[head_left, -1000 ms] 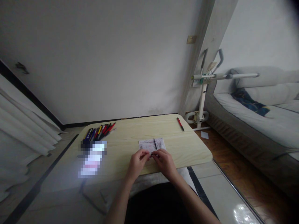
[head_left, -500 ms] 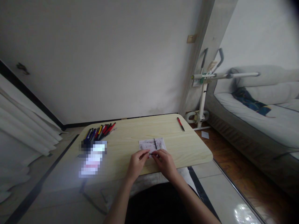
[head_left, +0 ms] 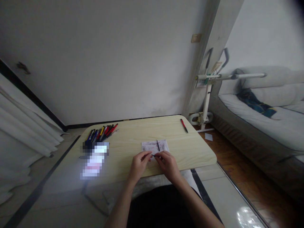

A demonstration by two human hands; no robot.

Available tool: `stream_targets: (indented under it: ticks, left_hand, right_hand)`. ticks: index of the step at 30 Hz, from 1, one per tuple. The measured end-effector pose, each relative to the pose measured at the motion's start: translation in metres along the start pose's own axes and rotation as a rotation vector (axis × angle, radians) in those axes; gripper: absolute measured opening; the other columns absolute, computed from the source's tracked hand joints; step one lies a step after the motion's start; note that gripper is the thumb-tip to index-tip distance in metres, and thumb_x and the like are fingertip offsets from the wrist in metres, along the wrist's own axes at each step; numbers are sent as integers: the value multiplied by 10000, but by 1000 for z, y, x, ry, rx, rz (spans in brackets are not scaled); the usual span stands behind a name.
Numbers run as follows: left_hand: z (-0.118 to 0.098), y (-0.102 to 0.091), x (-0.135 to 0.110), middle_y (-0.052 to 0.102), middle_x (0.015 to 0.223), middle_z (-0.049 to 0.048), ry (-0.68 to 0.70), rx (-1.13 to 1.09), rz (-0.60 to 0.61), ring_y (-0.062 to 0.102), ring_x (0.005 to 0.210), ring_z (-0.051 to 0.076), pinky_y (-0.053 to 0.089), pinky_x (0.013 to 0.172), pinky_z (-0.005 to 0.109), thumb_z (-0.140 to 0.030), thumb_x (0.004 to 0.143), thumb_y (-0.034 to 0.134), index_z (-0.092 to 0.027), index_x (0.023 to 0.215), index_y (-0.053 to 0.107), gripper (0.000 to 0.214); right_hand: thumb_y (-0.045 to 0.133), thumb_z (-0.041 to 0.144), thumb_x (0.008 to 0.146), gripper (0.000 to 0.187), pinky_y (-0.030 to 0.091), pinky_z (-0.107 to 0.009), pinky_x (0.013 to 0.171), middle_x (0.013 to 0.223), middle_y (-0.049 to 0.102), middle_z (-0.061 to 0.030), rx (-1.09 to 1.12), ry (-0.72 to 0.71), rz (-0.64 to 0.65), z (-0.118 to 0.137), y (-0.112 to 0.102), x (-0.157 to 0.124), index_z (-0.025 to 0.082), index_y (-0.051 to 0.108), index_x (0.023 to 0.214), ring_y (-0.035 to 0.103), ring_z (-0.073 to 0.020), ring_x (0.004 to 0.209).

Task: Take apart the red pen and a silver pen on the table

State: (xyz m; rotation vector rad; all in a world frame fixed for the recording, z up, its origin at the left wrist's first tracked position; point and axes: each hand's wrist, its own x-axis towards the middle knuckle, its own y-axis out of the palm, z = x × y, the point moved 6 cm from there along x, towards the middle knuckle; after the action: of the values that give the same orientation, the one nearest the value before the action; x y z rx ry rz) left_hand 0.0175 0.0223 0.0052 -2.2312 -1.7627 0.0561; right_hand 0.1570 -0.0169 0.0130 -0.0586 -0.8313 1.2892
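My left hand (head_left: 139, 163) and my right hand (head_left: 168, 163) meet over the near edge of a paper, fingertips pinched together. Between them is a small, thin dark piece (head_left: 153, 155), perhaps part of a pen; its kind is too small to make out. Both hands are closed on it, one from each side. Just beyond my fingers lies the paper (head_left: 148, 146), covered in scribbled marks. A slim dark stick-like piece (head_left: 158, 145) rests on the paper, pointing away from me.
Several pens (head_left: 102, 133) lie in a bunch at the table's far left, by a bright blurred-out screen (head_left: 95, 161). A red and black pen (head_left: 184, 125) lies at the far right of the wooden table (head_left: 194, 150). A wall stands behind; exercise equipment (head_left: 206, 101) is at the right.
My hands stay almost in place. The dark piece between my fingertips has shifted slightly and shows a little more clearly. The view has tilted very slightly.
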Motion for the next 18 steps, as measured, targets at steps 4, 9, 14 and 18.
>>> stream_targets:
  ticks: [4, 9, 14, 18]
  left_hand:
    - [1, 1, 0, 691, 812, 63, 3, 11, 12, 630, 676, 166, 511, 660, 270, -318, 754, 551, -152, 923, 663, 262]
    - [0, 1, 1, 690, 780, 50, 12, 12, 4, 627, 663, 160, 504, 654, 259, -318, 750, 555, -157, 913, 663, 253]
    - [0, 0, 1, 690, 769, 56, -12, 4, 0, 629, 671, 165, 503, 662, 267, -326, 754, 549, -147, 924, 657, 269]
    - [-1, 2, 1, 688, 763, 53, 10, 11, 16, 629, 663, 162, 502, 662, 268, -331, 761, 543, -154, 910, 662, 260]
  right_hand:
    - [543, 210, 798, 124, 464, -261, 630, 749, 617, -42, 3, -4, -4, 0, 0, 0, 198, 648, 863, 567, -150, 659]
    - [538, 216, 802, 127, 461, -263, 629, 753, 617, -42, 15, -14, 5, 2, -1, 0, 201, 646, 867, 567, -152, 664]
    - [536, 207, 803, 129, 459, -265, 641, 766, 614, -43, 16, 4, 18, 2, -1, 0, 198, 642, 878, 564, -153, 678]
    - [533, 207, 805, 130, 459, -266, 644, 763, 613, -43, 14, 8, 20, 2, -1, 0, 198, 643, 875, 564, -154, 678]
